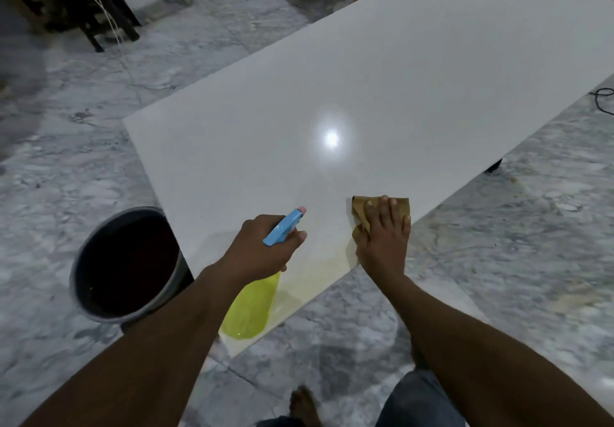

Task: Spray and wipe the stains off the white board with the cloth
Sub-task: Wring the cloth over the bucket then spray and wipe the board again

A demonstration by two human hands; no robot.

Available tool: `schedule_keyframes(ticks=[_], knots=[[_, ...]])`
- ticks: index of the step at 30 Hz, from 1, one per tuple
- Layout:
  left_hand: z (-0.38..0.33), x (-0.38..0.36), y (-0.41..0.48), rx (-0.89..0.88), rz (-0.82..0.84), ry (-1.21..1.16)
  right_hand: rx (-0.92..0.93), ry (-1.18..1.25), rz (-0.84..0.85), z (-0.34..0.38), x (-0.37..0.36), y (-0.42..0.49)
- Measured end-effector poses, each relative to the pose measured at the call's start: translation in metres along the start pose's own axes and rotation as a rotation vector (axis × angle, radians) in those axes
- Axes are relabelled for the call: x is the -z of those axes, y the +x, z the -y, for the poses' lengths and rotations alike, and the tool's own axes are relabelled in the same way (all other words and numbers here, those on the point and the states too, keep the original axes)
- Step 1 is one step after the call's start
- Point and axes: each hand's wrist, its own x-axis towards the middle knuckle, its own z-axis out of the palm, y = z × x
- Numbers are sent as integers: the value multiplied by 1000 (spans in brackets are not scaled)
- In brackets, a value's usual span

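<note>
A large white board (382,94) lies flat, low over the marble floor, with a bright light reflected near its middle. My left hand (262,249) grips a spray bottle (252,307) with a yellow body and a blue trigger head, its pink nozzle pointing out over the board. My right hand (383,237) presses flat, fingers straight, on a tan cloth (362,209) near the board's near right edge. A faint yellowish tint shows on the board between the bottle and the cloth.
A dark round bucket (128,265) stands on the floor at the board's near left corner. Dark wooden furniture legs (96,24) and a white cord are at the far left. A black cable (603,97) lies at the right. My bare foot (304,406) is below.
</note>
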Motion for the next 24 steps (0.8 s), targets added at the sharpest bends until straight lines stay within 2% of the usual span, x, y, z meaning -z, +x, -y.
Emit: schedule_keyframes(ticks=[4, 10, 12, 14, 17, 18, 19, 22, 23, 24], knots=[[44, 24, -32, 20, -5, -20, 64, 81, 35, 65, -23, -65], [69, 39, -57, 29, -29, -71, 301, 241, 116, 133, -46, -145], [69, 41, -61, 33, -19, -91, 253, 395, 184, 143, -38, -150], [62, 43, -62, 32, -3, -98, -25, 733, 300, 153, -2, -139], [46, 43, -56, 13, 19, -89, -762, 1409, 365, 146, 61, -96], [34, 41, -51, -9, 28, -78, -947, 1667, 397, 135, 81, -79], [21, 39, -45, -35, 41, -67, -1031, 1838, 419, 122, 102, -64], [-34, 26, -21, -128, 102, -42, -1070, 2207, 351, 69, 155, -27], [-55, 19, -12, -163, 132, -28, -1101, 2261, 381, 55, 169, -14], [-78, 11, -2, -199, 168, -6, -1123, 2161, 326, 40, 181, 1]])
